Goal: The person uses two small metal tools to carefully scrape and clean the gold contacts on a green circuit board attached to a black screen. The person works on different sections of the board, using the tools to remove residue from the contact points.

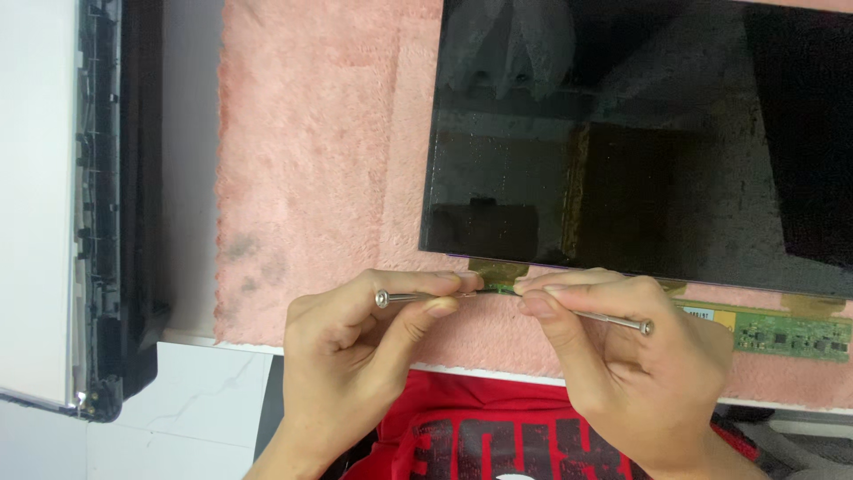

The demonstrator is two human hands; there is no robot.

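The flex connector (499,271) sits at the bottom edge of the dark display panel (640,142), just beyond both sets of fingertips; its long axis runs left to right along that edge. My left hand (355,356) pinches a thin metal tool (418,298), fingers closed around it; my right hand (613,356) grips a second thin tool (613,320) in the same way; both tips meet at the connector, each hand about equally near. The tips are hidden under my fingers; the green circuit strip (782,333) is partly cut off by the right hand.
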